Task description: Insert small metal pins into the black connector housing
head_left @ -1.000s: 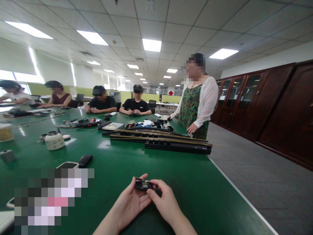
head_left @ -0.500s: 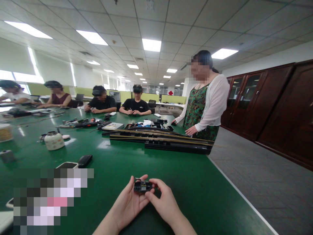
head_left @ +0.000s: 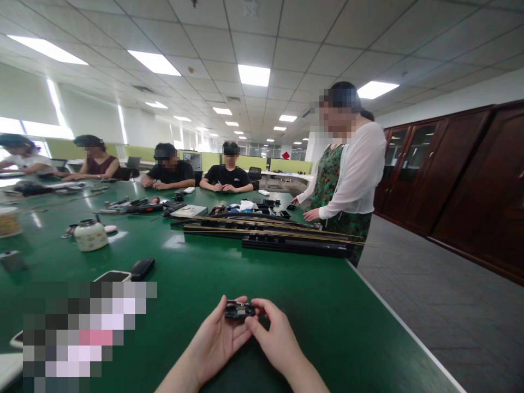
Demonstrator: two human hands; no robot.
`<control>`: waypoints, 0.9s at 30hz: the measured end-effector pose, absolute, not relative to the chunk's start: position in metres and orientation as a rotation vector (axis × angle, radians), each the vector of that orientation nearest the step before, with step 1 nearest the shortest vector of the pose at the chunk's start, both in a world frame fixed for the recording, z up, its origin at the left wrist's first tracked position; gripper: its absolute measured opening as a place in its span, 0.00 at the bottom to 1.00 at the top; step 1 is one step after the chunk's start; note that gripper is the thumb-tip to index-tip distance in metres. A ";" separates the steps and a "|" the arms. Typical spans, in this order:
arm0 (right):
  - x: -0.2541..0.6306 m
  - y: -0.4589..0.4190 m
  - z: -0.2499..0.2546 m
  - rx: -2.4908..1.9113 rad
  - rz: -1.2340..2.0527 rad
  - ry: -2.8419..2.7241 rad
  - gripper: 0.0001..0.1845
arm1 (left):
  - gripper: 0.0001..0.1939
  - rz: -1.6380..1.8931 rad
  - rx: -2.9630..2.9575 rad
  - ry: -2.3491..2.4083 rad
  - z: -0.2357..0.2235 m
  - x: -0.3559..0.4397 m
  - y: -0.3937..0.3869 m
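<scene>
1. while the small black device (head_left: 239, 311) is held at near centre, the left side of the green table (head_left: 184, 275) carries a plastic tub (head_left: 9, 222), a grey cylinder (head_left: 13, 261) and a pale jar (head_left: 90, 237). near them lie a white-rimmed phone (head_left: 113, 276) and, touching or just beside it, a black case (head_left: 143, 269); contact cannot be told.

2. left hand (head_left: 219, 334): palm turned up, thumb at the device's left end, fingers behind and beneath, so it is cradled between them, apart from the tabletop.

3. device: between the two hands, lying crosswise. a paler part shows within the dark body, so the casing is judged open. progress, as judged: opened up and steadied in both hands; closing it over is not done. whether anything inside is fitted, loose or finished is too small to tell.

4. right hand (head_left: 275, 330): thumb and forefinger pinch the device's right end; other fingers curled, partly hidden. no tool seen in either hand.

5. beyond the hands, reaching rightward: black rails (head_left: 297, 249) with thin brass-coloured rods (head_left: 262, 232) along them, well apart from the device.

6. far right: a standing co-worker (head_left: 354, 164) in a white cardigan, hands low near the rails' far side.
</scene>
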State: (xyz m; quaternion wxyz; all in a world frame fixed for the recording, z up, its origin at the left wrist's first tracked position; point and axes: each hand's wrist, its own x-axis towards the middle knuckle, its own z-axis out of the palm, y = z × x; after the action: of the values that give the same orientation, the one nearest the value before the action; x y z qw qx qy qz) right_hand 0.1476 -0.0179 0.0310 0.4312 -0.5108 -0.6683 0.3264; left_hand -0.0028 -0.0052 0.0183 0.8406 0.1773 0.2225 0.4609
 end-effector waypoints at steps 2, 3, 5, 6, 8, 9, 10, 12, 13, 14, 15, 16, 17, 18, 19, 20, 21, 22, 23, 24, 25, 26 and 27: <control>0.148 -0.018 0.031 -1.279 0.808 -1.668 0.16 | 0.16 0.977 0.374 0.481 0.019 -0.003 -0.005; 0.148 -0.018 0.030 -1.278 0.807 -1.670 0.16 | 0.16 0.978 0.373 0.486 0.019 -0.003 -0.005; 0.148 -0.018 0.030 -1.275 0.807 -1.671 0.16 | 0.16 0.980 0.371 0.491 0.019 -0.003 -0.005; 0.148 -0.018 0.030 -1.269 0.808 -1.672 0.16 | 0.16 0.980 0.370 0.490 0.019 -0.003 -0.004; 0.148 -0.018 0.029 -1.252 0.810 -1.670 0.17 | 0.16 0.984 0.370 0.484 0.018 -0.003 -0.004; 0.148 -0.019 0.029 -1.243 0.811 -1.669 0.17 | 0.15 0.985 0.370 0.481 0.018 -0.003 -0.004; 0.148 -0.019 0.029 -1.236 0.810 -1.669 0.17 | 0.15 0.987 0.370 0.480 0.017 -0.003 -0.004; 0.148 -0.021 0.030 -1.224 0.801 -1.675 0.18 | 0.15 0.987 0.370 0.478 0.016 -0.003 -0.005; 0.148 -0.021 0.031 -1.219 0.794 -1.680 0.18 | 0.15 0.986 0.370 0.477 0.015 -0.003 -0.006; 0.148 -0.022 0.032 -1.211 0.784 -1.689 0.18 | 0.15 0.985 0.371 0.474 0.015 -0.004 -0.007; 0.148 -0.023 0.034 -1.203 0.775 -1.697 0.18 | 0.15 0.982 0.372 0.470 0.015 -0.004 -0.007; 0.148 -0.023 0.035 -1.193 0.767 -1.705 0.18 | 0.15 0.977 0.373 0.467 0.015 -0.004 -0.007; 0.148 -0.024 0.036 -1.173 0.764 -1.711 0.17 | 0.14 0.971 0.374 0.465 0.014 -0.004 -0.007; 0.147 -0.024 0.036 -1.153 0.761 -1.715 0.17 | 0.15 0.966 0.377 0.463 0.014 -0.004 -0.007; 0.147 -0.024 0.036 -1.131 0.759 -1.715 0.16 | 0.15 0.961 0.380 0.460 0.014 -0.004 -0.007; 0.147 -0.024 0.036 -1.112 0.757 -1.715 0.16 | 0.15 0.957 0.384 0.455 0.013 -0.004 -0.007; 0.146 -0.024 0.036 -1.101 0.755 -1.712 0.15 | 0.15 0.954 0.388 0.448 0.013 -0.004 -0.007; 0.146 -0.024 0.035 -1.101 0.753 -1.707 0.15 | 0.15 0.950 0.394 0.439 0.012 -0.004 -0.007; 0.146 -0.024 0.034 -1.108 0.752 -1.704 0.14 | 0.15 0.945 0.400 0.431 0.012 -0.004 -0.007; 0.146 -0.024 0.033 -1.121 0.751 -1.701 0.14 | 0.15 0.940 0.406 0.424 0.011 -0.004 -0.006; 0.146 -0.024 0.033 -1.137 0.754 -1.701 0.13 | 0.15 0.936 0.413 0.417 0.011 -0.004 -0.006; 0.145 -0.024 0.033 -1.151 0.757 -1.701 0.13 | 0.15 0.932 0.418 0.410 0.011 -0.005 -0.006; 0.145 -0.024 0.033 -1.164 0.761 -1.702 0.13 | 0.15 0.928 0.423 0.402 0.011 -0.005 -0.006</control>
State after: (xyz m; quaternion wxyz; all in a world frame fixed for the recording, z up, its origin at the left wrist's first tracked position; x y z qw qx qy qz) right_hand 0.1451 -0.0237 0.0327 0.4546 -0.4719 -0.6896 0.3084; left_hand -0.0049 -0.0062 0.0107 0.8534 0.2011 0.1910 0.4413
